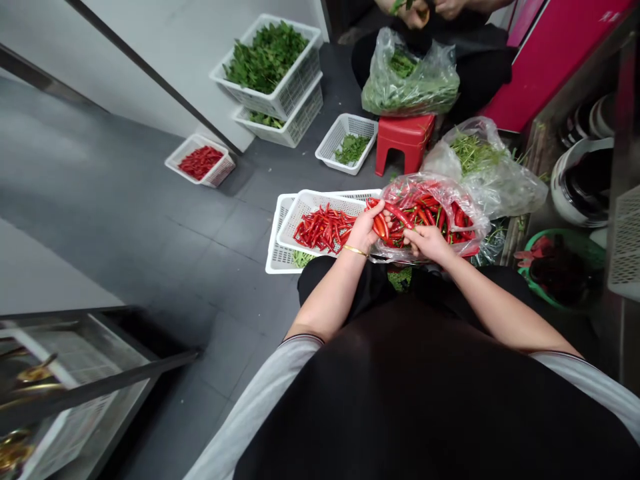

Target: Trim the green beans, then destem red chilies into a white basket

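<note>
Several red chilies (pixel 381 227) are held in my left hand (pixel 367 230), which has a gold bangle at the wrist and is closed round them. My right hand (pixel 428 243) pinches the end of one long red chili (pixel 399 213) that reaches across to my left hand. Beneath and beyond both hands lies an open clear plastic bag (pixel 477 213) full of red chilies (pixel 440 217) with green stems. Just left of my left hand, a white basket (pixel 289 230) holds a pile of red chilies (pixel 325 228); it rests on another white basket (pixel 273 257) with some green pieces inside.
Ahead are stacked baskets of greens (pixel 270 57), a small basket (pixel 327 148), and a red stool (pixel 406 133) bearing a bag of greens (pixel 410 87) before another person. A chili basket (pixel 200 162) stands left; a bag of stems (pixel 515 190) and green basin (pixel 540 287) are right.
</note>
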Tool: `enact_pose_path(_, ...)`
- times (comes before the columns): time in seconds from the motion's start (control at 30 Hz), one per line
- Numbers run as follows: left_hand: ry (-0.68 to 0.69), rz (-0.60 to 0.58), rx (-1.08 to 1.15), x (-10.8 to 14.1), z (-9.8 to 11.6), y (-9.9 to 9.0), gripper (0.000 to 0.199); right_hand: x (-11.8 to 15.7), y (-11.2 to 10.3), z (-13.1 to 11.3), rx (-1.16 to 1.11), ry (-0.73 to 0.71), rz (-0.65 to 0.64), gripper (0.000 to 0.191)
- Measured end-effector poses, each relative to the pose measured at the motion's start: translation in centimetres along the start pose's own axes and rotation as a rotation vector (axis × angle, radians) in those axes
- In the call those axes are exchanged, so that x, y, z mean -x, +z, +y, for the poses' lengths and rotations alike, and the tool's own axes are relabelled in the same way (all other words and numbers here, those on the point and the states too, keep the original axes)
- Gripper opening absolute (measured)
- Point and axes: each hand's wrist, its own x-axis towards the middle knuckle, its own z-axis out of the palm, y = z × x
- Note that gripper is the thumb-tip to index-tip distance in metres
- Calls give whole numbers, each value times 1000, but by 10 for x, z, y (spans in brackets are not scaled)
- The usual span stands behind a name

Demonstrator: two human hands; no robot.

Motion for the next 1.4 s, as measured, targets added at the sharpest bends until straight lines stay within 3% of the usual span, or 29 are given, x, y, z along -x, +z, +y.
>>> enact_pose_path(0.1,-64,-29,-26,13,-17,-4,20,39,7,-15,391,-188,-129,51)
enact_pose_path(0.17,-134,-112,-81,21,-24,-5,17,59,8,-24,581,-295,-311,43)
enact_pose_path(0.27,-210,-147,-92,27,-18,-10,15,61,-3,-29,807,-298,-494,34)
enact_pose_path(0.3,-200,-126,-62,28,-12,-12,15,53,-10,-28,899,-259,-468,32)
enact_pose_path(0.4,-76,-60,10,29,3,-18,11,14,-35,-13,1099,-138,-196,36)
enact_pose_path(0.47,-1,-47,-53,29,4,-19,11,-13,-46,-1,1151,-115,-112,39)
enact_pose_path(0.57,62,-16,-336,25,-5,-14,20,-37,-50,11,1168,-124,-173,37)
enact_pose_path(0.67,258,-11,-721,13,-13,-3,22,-38,-55,6,1136,-212,-182,34)
enact_pose_path(0.73,362,-116,-925,3,-15,6,24,-32,-62,-6,1095,-268,-170,34)
enact_pose_path(0.8,377,-230,-1004,-6,-17,14,24,-27,-67,-19,1072,-269,-168,36)
enact_pose_path(0.87,383,-216,-980,-12,-20,21,24,-23,-67,-28,1078,-203,-140,38)
enact_pose_path(0.93,395,-110,-934,-13,-24,24,24,-20,-60,-31,1108,-102,-101,37)
enact_pose_path(1.07,285,29,-775,2,-20,11,26,-18,-37,-20,1178,50,-174,38)
enact_pose_path(1.2,159,-5,-413,22,1,-15,39,-31,-21,-3,1189,-120,-172,43)
enact_pose_path(1.27,130,-23,-333,28,9,-23,36,-44,-18,1,1185,-210,-187,42)
enact_pose_path(1.4,130,-31,-266,26,11,-27,28,-63,-33,-2,1149,-262,-236,36)
